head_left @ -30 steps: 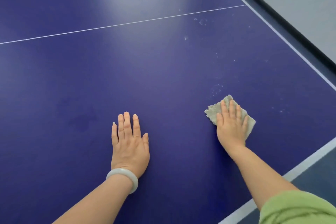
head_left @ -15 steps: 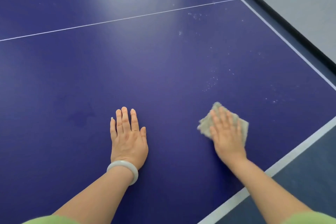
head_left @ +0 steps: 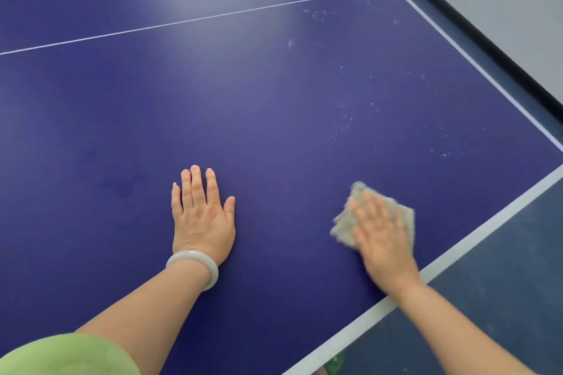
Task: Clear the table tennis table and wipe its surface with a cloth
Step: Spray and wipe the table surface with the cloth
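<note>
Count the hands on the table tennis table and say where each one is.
2. The left hand lies flat on the bare blue table, centre of the view. The right hand presses the grey cloth down by the white edge line, further right.

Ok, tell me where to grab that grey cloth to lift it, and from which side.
Probably the cloth's far corner, which pokes out beyond the right hand. The cloth lies flat on the table, so come from above on the far side and pinch that free corner; the middle is under the hand.
</note>
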Available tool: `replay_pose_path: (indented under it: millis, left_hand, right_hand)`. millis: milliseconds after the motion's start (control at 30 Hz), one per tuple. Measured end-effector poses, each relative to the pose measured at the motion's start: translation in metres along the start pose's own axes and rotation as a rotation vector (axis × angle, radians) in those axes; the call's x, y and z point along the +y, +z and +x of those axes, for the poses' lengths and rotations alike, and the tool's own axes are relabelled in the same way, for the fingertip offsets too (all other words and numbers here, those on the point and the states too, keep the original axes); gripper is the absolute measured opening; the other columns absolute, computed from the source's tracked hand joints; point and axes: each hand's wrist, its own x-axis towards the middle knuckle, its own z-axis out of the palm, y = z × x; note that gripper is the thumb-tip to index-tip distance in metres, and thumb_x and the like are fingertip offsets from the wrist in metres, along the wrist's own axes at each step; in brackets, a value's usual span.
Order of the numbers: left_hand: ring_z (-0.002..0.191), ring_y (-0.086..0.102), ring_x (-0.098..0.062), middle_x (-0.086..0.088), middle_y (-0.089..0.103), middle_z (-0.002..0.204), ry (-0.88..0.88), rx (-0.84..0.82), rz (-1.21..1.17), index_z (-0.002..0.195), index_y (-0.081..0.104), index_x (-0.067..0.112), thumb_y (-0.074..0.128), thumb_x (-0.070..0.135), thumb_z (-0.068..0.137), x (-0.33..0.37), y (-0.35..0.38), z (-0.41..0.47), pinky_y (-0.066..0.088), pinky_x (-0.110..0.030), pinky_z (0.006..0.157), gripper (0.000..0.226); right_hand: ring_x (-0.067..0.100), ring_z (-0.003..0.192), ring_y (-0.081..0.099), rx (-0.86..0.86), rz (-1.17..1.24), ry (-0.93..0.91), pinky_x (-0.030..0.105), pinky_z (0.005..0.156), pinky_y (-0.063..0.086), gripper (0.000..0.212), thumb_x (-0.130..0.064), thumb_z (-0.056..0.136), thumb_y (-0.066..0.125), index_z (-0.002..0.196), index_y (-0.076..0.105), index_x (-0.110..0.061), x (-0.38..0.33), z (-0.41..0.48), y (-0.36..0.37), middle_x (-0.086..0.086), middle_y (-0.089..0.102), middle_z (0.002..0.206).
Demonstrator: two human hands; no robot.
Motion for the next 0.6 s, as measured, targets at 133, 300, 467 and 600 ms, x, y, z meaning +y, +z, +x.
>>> replay_pose_path:
  millis: [133, 300, 467, 600]
  left_hand:
    - [0.152, -0.005, -0.027, -0.014, 0.003, 0.164, -0.013, 0.026, 0.001, 0.157, 0.008, 0.010, 0.002, 0.050, 0.094, 0.000, 0.001, 0.000, -0.004, -0.044, 0.123, 0.075]
    - [0.152, -0.004, -0.025, -0.012, 0.003, 0.165, -0.042, 0.020, -0.048, 0.157, 0.012, 0.010, 0.023, 0.043, 0.102, 0.001, 0.000, 0.000, -0.005, -0.041, 0.123, 0.065]
    - [0.152, -0.001, -0.023, -0.009, 0.008, 0.164, -0.104, 0.003, -0.235, 0.155, 0.023, 0.011, 0.036, 0.038, 0.103, 0.001, -0.010, 0.005, -0.003, -0.039, 0.123, 0.060]
    - [0.149, 0.013, -0.024, -0.010, 0.022, 0.159, -0.176, 0.059, -0.495, 0.148, 0.039, 0.008, 0.043, 0.029, 0.103, 0.050, -0.028, -0.009, 0.011, -0.042, 0.122, 0.050]
  right_hand:
    - [0.019, 0.152, -0.005, 0.038, 0.092, 0.624, 0.051, 0.122, 0.000, 0.056, -0.040, 0.104, 0.014, 0.158, 0.007, -0.027, 0.001, 0.032, -0.012, -0.002, -0.003, 0.166]
    - [0.020, 0.153, 0.000, -0.019, 0.062, -0.049, 0.050, 0.120, 0.004, 0.056, -0.040, 0.103, 0.018, 0.158, 0.014, -0.027, -0.088, -0.027, -0.001, -0.003, 0.004, 0.166]
    - [0.015, 0.153, 0.000, -0.064, -0.011, -0.313, 0.047, 0.120, 0.004, 0.054, -0.041, 0.106, 0.019, 0.158, 0.010, -0.031, -0.010, -0.039, -0.008, -0.010, 0.001, 0.166]
    - [0.015, 0.153, -0.001, -0.032, 0.030, 0.079, 0.048, 0.122, 0.003, 0.057, -0.043, 0.102, 0.013, 0.157, 0.017, -0.030, 0.048, -0.012, -0.012, -0.009, 0.001, 0.165]
